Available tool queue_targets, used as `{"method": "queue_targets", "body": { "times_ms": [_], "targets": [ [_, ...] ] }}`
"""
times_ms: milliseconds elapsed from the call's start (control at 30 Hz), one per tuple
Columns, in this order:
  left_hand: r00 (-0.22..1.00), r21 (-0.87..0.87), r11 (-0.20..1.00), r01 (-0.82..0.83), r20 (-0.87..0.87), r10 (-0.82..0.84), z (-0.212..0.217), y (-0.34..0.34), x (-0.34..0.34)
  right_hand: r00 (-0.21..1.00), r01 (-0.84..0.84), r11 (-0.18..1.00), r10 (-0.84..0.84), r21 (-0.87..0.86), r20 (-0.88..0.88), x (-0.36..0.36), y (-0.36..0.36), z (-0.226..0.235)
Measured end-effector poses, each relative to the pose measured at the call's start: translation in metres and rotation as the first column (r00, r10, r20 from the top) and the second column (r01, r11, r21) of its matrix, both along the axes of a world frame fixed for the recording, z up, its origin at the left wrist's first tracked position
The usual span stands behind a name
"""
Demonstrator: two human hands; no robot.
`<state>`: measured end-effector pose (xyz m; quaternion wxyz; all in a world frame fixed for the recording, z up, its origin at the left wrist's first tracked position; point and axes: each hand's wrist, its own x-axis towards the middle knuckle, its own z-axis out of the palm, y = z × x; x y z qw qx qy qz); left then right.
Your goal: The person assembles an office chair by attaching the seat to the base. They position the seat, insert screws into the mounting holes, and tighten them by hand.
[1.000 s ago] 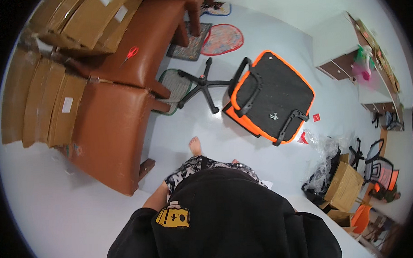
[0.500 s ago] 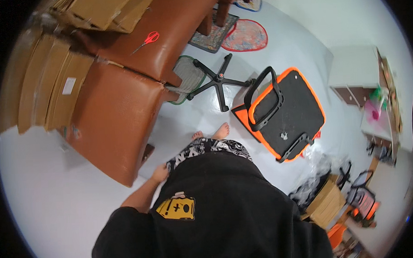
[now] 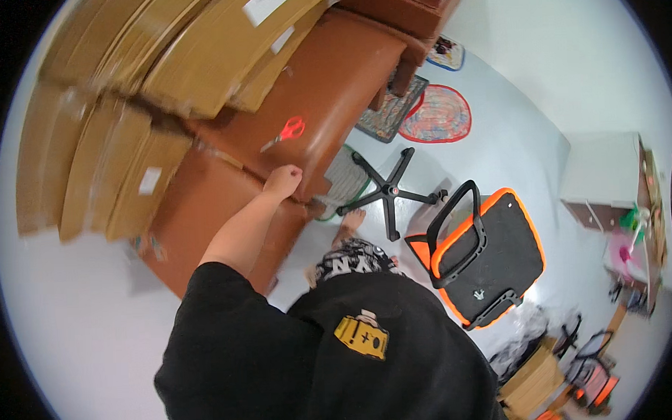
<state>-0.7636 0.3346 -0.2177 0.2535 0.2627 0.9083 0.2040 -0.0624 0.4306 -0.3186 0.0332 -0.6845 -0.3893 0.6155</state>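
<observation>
Floor and bench: one hand in view, one pair of scissors

Grey floor (image 3: 497, 152), brown padded bench (image 3: 339, 76); one pair of red-handled metal scissors (image 3: 293, 128) lies on the bench; left hand (image 3: 283, 181) is near it, finger closure cannot be told; right hand out of view, state unknown. Counted: one black five-spoke chair base (image 3: 389, 192); one black orange-edged chair seat (image 3: 509, 248), two black armrests (image 3: 495, 309); four floor mats (image 3: 436, 116). Stacked brown cardboard cartons (image 3: 219, 55) obstruct the bench's left side; contents hidden.
</observation>
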Motion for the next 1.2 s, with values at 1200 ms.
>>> {"method": "queue_targets", "body": {
  "times_ms": [1200],
  "targets": [
    [0.739, 0.15, 0.771, 0.618, 0.224, -0.636, -0.099, 0.074, 0.143, 0.839, 0.449, 0.884, -0.467, 0.13, 0.28, -0.037, -0.26, 0.03]
  ]
}}
